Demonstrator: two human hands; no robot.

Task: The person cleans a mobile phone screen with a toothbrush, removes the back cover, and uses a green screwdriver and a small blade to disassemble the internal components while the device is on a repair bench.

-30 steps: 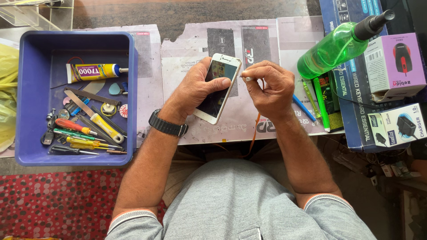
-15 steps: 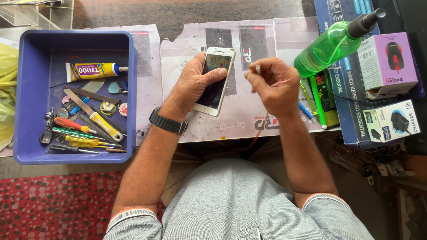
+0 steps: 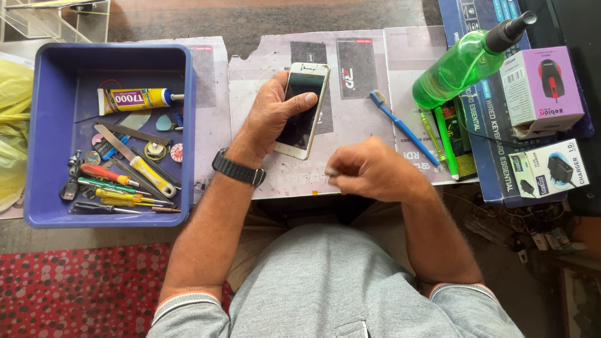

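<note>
My left hand [image 3: 270,119] wraps white phone [image 3: 302,110], thumb across dark screen, phone face up over printed paper sheet [image 3: 350,106] on bench. My right hand [image 3: 370,170] curled shut near bench's front edge, small pale tip at fingertips; can't tell what it pinches. Black watch [image 3: 238,170] on left wrist. Blue toothbrush [image 3: 400,128] just right of phone. Green spray bottle [image 3: 466,62] further right. Blue tray [image 3: 37,131] of screwdrivers, glue tube far left.
</note>
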